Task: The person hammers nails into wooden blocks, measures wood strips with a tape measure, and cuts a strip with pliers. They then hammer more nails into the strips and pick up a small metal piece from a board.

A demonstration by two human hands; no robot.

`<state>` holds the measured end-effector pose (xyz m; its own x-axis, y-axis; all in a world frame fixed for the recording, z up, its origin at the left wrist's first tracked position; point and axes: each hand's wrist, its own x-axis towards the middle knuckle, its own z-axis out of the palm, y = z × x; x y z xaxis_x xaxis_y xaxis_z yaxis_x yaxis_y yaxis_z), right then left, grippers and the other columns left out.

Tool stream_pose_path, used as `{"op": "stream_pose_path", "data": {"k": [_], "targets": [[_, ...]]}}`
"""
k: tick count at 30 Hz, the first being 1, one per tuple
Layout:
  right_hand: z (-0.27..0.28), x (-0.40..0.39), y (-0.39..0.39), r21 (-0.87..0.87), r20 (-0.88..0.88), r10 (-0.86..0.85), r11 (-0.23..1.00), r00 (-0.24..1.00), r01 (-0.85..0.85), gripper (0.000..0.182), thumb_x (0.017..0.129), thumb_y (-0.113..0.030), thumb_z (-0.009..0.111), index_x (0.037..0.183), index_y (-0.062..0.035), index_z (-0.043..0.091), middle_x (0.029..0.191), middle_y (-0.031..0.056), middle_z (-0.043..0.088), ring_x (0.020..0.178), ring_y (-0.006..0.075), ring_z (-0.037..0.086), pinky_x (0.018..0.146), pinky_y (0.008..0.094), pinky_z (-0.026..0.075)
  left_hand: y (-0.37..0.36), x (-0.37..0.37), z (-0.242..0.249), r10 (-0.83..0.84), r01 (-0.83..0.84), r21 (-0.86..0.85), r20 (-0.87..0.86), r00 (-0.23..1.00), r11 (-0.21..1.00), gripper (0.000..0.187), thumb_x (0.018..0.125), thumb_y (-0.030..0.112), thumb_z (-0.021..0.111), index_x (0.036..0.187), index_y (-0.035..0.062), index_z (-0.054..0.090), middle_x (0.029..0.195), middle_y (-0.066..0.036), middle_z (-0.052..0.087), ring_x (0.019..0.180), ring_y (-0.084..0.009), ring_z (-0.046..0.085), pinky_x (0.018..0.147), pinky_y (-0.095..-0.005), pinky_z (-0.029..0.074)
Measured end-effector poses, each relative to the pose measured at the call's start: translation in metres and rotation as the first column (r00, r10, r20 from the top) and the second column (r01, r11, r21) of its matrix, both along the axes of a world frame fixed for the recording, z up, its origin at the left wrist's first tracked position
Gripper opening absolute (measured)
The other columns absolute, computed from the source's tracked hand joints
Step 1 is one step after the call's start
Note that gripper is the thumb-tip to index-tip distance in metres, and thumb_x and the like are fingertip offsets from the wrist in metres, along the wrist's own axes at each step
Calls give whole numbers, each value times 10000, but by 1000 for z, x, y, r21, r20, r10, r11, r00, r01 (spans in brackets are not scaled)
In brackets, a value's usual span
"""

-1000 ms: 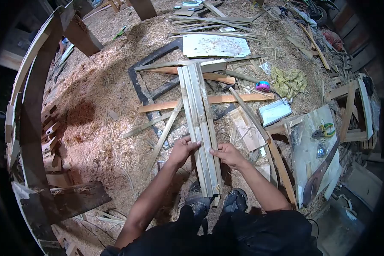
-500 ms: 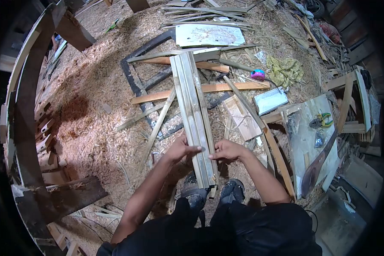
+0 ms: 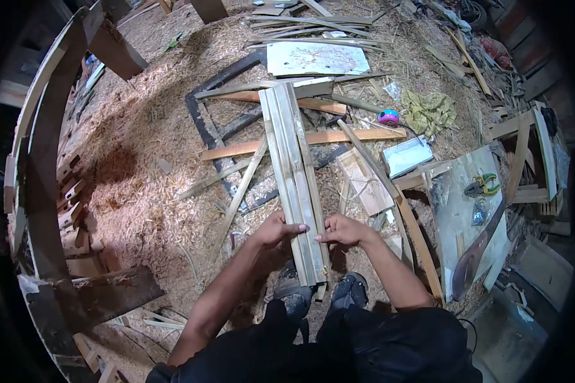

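A bundle of long, narrow wooden strips (image 3: 292, 167) lies side by side, pointing away from me, its near end above my feet. My left hand (image 3: 279, 231) grips the bundle's left edge with the thumb laid over the top. From the other side, my right hand (image 3: 340, 230) holds the right edge, its thumb also on the upper face. Both hands' other fingers are partly hidden at the sides and underneath. Beneath the bundle's far part are an orange-brown wooden strip (image 3: 236, 150) and a dark frame (image 3: 204, 121) on the shavings.
Wood shavings (image 3: 147, 198) cover the floor. A white board (image 3: 318, 57) lies at the far side. To the right are a pink tape measure (image 3: 388, 117), a yellowish cloth (image 3: 430, 113), a white box (image 3: 407, 156) and pliers (image 3: 481, 185) on a panel (image 3: 450, 210). A dark curved wooden frame (image 3: 41, 172) stands left.
The whole view has shifted slightly, with the scene a little lower and to the right. Both hands keep their hold on the strips.
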<state>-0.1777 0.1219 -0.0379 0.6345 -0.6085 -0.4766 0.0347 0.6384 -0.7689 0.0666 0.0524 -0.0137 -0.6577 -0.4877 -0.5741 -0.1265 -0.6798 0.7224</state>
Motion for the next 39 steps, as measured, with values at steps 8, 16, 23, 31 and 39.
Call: {"op": "stream_pose_path", "data": {"k": [8,16,23,31,39], "targets": [[3,6,5,1,-110,-75,997,991,76,310,937,-332,749,965,-25,716,737,-55,651,611,16,540,533,202,430,14,-6,-3,199,-187,121,-102,975,975,257,862,59,762,1099,-7,690,995,-83,731,865,-170,695,800,-311,550],[-3,41,26,-58,-53,-291,956,955,288,366,940,-301,744,1148,-4,686,995,32,716,854,100,650,758,275,536,3,-19,-15,370,-346,172,-136,919,922,317,909,110,721,1188,-11,632,1044,-84,681,961,-192,670,919,-367,543],[-10,55,37,170,51,-436,890,898,423,365,914,-121,759,1229,15,635,1121,95,698,1024,174,667,903,344,543,-13,-25,-30,259,-230,177,-163,952,957,419,954,122,671,1331,-26,561,1271,-136,642,1158,-246,629,1028,-403,502],[-12,54,34,270,159,-391,900,906,342,368,919,-83,737,1250,16,611,1140,93,688,1046,207,670,931,373,542,-15,-26,-16,193,-160,154,-231,954,975,473,941,104,673,1374,-18,528,1300,-147,624,1215,-273,597,1092,-420,458],[-11,56,37,185,116,-398,909,910,373,346,921,-82,733,1236,9,621,1124,81,689,1044,194,664,913,364,539,-15,-25,-23,187,-161,134,-215,959,978,481,884,49,732,1332,-7,565,1237,-114,648,1146,-251,628,1046,-411,490]]}}
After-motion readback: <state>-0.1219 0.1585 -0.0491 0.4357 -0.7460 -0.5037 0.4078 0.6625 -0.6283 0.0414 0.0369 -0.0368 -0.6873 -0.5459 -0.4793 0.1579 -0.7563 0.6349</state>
